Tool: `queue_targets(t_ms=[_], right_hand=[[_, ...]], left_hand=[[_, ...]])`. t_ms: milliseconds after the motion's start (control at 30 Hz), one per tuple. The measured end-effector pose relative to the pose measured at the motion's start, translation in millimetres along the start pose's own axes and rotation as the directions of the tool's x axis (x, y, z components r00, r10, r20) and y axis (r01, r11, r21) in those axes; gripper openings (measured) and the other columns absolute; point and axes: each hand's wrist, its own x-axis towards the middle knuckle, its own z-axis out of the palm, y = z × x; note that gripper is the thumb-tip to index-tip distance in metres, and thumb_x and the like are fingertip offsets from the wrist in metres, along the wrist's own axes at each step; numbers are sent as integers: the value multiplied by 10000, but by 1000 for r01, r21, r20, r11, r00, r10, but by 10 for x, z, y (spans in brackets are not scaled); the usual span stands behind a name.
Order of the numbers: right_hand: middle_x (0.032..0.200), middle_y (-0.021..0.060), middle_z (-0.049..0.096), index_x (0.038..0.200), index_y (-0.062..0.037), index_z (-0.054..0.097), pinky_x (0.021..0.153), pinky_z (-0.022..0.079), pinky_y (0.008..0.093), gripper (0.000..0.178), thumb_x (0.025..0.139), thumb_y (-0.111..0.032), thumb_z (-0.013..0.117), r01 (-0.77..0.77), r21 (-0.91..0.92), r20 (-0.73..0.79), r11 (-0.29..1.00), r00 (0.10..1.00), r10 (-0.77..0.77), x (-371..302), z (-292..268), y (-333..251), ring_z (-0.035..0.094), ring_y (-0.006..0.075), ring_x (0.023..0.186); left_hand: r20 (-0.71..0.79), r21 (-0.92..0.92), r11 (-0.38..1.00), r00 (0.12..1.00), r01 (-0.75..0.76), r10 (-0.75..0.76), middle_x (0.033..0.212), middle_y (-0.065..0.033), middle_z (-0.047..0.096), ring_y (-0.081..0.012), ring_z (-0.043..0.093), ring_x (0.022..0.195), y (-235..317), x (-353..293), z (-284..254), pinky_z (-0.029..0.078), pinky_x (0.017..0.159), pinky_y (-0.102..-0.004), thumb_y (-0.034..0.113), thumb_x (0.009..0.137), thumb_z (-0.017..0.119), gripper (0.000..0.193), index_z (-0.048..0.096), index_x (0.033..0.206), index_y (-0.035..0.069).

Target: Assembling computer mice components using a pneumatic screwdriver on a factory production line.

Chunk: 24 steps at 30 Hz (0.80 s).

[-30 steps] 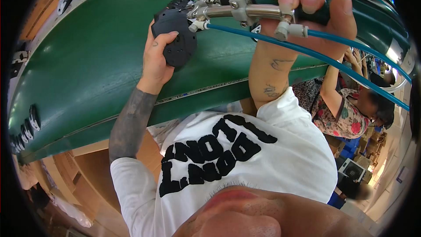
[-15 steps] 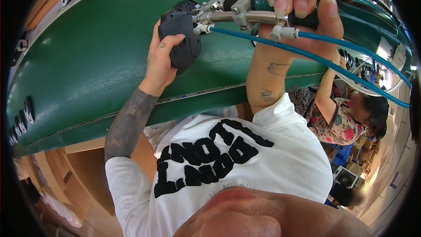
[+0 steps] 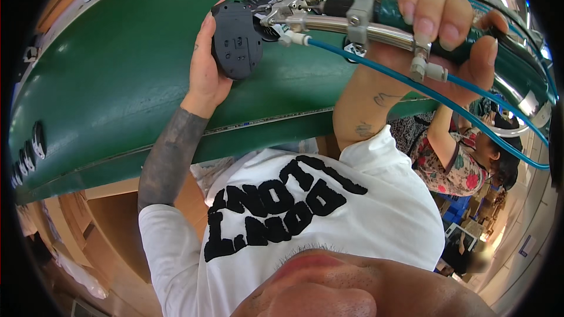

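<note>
My left hand [image 3: 207, 70] holds up a dark grey, rounded plastic housing [image 3: 238, 44] with several small holes in its face. Its fingers curl behind the piece and the thumb lies along the left edge. My right hand [image 3: 446, 35] is wrapped around a green-bodied powered screwdriver [image 3: 388, 12] with a metal side tube and blue air hoses. The screwdriver's tip mechanism [image 3: 288, 12] is beside the housing's upper right edge; whether they touch, I cannot tell. Behind the tip, a black part with some white [image 3: 265, 23] shows partly hidden.
Below the hands runs a green belt surface [image 3: 129, 82]. Several black-and-white pieces [image 3: 37, 140] stand along its left end, and more lie near the far edge. The blue hose [image 3: 382, 70] arcs across to the right. A co-worker [image 3: 452, 152] sits at the right; cardboard boxes [image 3: 111, 235] are lower left.
My right hand and the screwdriver have shifted right and slightly down, away from the housing's face. The housing has turned and risen slightly, and my left thumb has moved off its face to the edge.
</note>
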Motion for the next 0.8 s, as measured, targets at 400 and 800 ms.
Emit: queue_targets(t_ms=[400, 800], right_hand=[[957, 118, 599, 1310, -130, 443, 807, 389, 435, 394, 962, -290, 348, 26, -15, 76, 1000, 997, -25, -70, 68, 172, 572, 265, 851], [702, 52, 474, 1191, -129, 412, 669, 413, 362, 279, 955, -199, 542, 177, -89, -442, 980, 875, -198, -102, 357, 466, 512, 209, 616]], left_hand=[[79, 30, 999, 997, 12, -14, 1277, -68, 530, -156, 577, 1087, -116, -142, -102, 524, 866, -313, 430, 998, 406, 512, 381, 1398, 110], [57, 86, 996, 998, 21, -26, 1237, -71, 562, -156, 584, 1075, -105, -98, -148, 513, 873, -320, 430, 1000, 398, 483, 450, 1339, 90]])
